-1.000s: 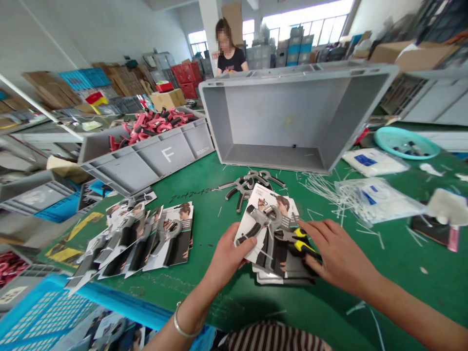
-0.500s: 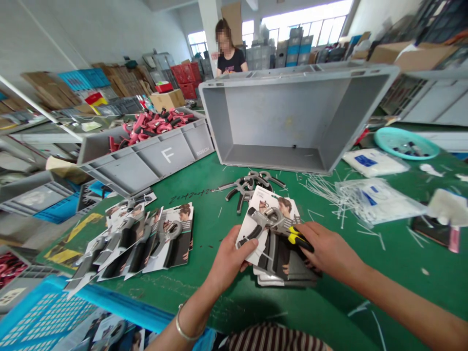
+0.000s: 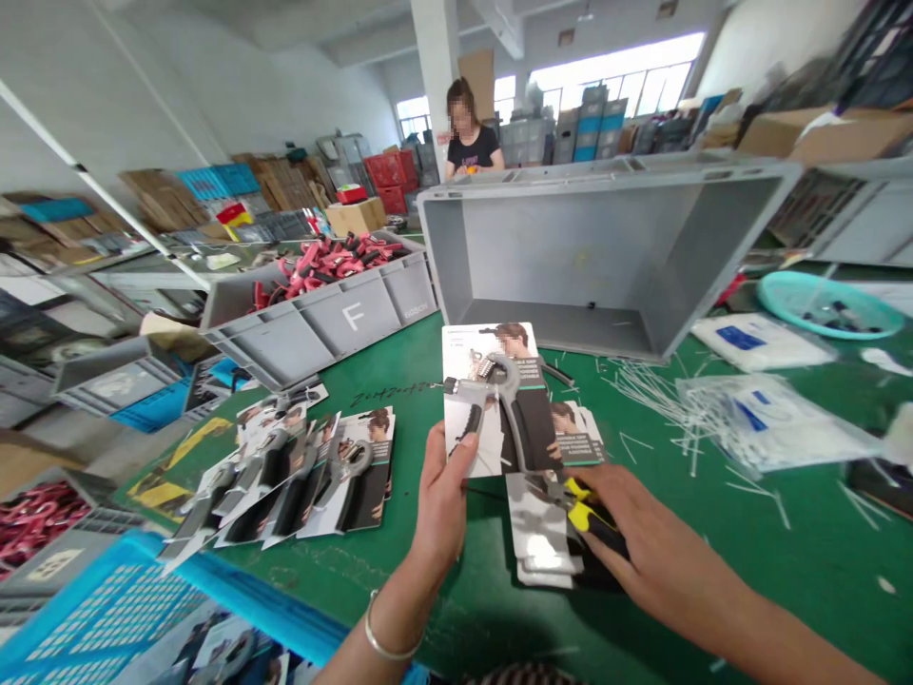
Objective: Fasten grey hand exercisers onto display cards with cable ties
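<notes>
My left hand (image 3: pixel 440 499) is closed on the lower left corner of a printed card with a grey hand gripper fixed to it (image 3: pixel 491 401), held upright above the green table (image 3: pixel 785 552). My right hand (image 3: pixel 646 542) is closed around a yellow-and-black handled cutter (image 3: pixel 586 504), resting over a small stack of printed cards (image 3: pixel 542 538) just right of the left hand. A fan of finished carded grippers (image 3: pixel 306 471) lies to the left.
A large grey crate (image 3: pixel 606 247) lies tipped on its side at the back. A grey crate marked F (image 3: pixel 320 319) holds red grippers. White cable ties (image 3: pixel 656 395) and plastic bags (image 3: pixel 767 419) lie to the right, a blue basket (image 3: pixel 92 609) near left. Another person (image 3: pixel 469 133) stands far behind.
My left hand has lifted the carded gripper off the stack and stood it upright. My right hand, with the cutter, has stayed low over the stack. The view has tilted up slightly.
</notes>
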The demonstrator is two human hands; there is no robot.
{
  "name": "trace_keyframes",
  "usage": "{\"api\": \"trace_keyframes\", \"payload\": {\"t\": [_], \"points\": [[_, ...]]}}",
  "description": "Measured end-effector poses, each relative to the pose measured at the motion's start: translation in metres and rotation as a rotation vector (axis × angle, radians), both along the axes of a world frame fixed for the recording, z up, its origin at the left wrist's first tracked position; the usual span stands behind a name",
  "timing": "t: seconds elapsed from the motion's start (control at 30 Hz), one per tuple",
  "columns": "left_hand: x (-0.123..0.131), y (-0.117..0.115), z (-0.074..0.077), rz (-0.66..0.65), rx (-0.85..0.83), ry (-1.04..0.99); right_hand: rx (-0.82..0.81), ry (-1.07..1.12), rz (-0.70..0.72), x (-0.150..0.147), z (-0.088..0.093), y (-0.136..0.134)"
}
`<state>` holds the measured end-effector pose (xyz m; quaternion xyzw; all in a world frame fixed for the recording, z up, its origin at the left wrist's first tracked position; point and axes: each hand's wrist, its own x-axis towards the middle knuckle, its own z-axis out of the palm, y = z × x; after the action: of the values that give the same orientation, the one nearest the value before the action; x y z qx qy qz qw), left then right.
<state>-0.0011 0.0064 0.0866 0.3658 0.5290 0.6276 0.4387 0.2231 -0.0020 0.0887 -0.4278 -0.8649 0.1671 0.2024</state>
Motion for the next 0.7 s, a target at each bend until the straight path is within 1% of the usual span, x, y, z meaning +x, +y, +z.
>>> {"api": "trace_keyframes", "payload": {"t": [0.03, 0.1, 0.2, 0.33, 0.43, 0.53, 0.63, 0.7], "points": [[0.002, -0.001, 0.001, 0.027, 0.021, 0.002, 0.065, -0.023, -0.020, -0.001, -0.006, 0.005], [0.007, -0.004, -0.001, 0.041, 0.038, 0.015, 0.164, -0.050, -0.035, -0.006, -0.016, 0.010], [0.020, -0.009, -0.008, 0.047, 0.034, 0.053, 0.189, -0.030, -0.064, -0.019, -0.022, 0.007], [0.032, -0.012, -0.019, 0.097, 0.044, 0.044, 0.090, 0.047, -0.109, -0.034, -0.019, -0.001], [0.034, -0.014, -0.023, 0.092, 0.062, 0.066, 0.005, 0.094, -0.149, -0.039, -0.017, -0.004], [0.031, -0.019, -0.020, 0.076, 0.065, 0.078, -0.090, 0.130, -0.159, -0.039, -0.018, -0.003], [0.032, -0.024, -0.014, 0.076, 0.054, 0.043, -0.167, 0.190, -0.095, -0.038, -0.019, -0.002], [0.032, -0.019, -0.011, 0.055, 0.051, 0.049, -0.217, 0.250, -0.039, -0.038, -0.018, -0.006]]}}
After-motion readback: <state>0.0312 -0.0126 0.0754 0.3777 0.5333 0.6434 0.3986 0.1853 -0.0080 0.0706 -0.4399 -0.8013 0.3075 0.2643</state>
